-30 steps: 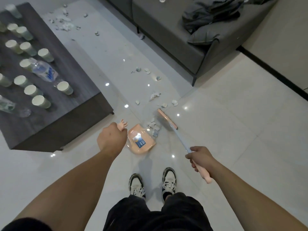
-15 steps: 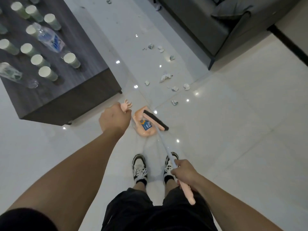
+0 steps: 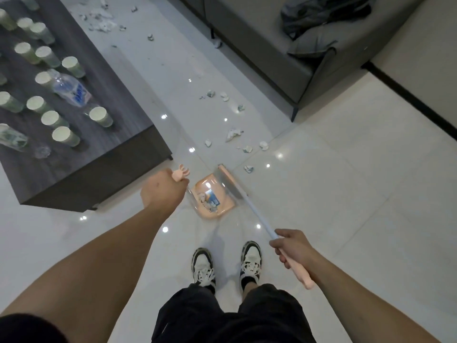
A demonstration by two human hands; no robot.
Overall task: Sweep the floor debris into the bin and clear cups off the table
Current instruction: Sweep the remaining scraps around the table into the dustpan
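On the glossy pale tile floor [image 3: 333, 194], just ahead of the person's black-and-white sneakers [image 3: 202, 266], a peach plastic dustpan [image 3: 210, 196] stands with its mouth toward the litter. Half a second ago the dark bristles of the broom lay right across the pan's mouth; now the peach broom head [image 3: 228, 180] has swung back out to the pan's right front edge, its bristle side blurred. I judge that one stroke has just delivered its load and the next reach is starting. A few pale scraps and a blue-printed piece show inside the pan.

The left hand [image 3: 162, 191] is curled round the peach dustpan handle, whose pronged tip [image 3: 182, 172] sticks out above the fist. The right hand [image 3: 293, 245] grips the broom's long shaft [image 3: 259, 217] where the white tube meets the peach grip, fingers wrapped closed.

Crumpled white paper bits [image 3: 233, 134] lie scattered beyond the pan, the nearest scrap [image 3: 249, 168] just beside the broom head, and the rest trail away between the counter and the grey sofa [image 3: 272, 53]; a denser pile [image 3: 101, 21] sits at the far end. Much sweeping remains.

On the dark wood-grain counter [image 3: 118, 100] stand many pale green paper cups [image 3: 100, 116], upright and untouched, with a clear plastic water bottle [image 3: 70, 89] lying among them and a second bottle at the left edge. No bin is in sight.
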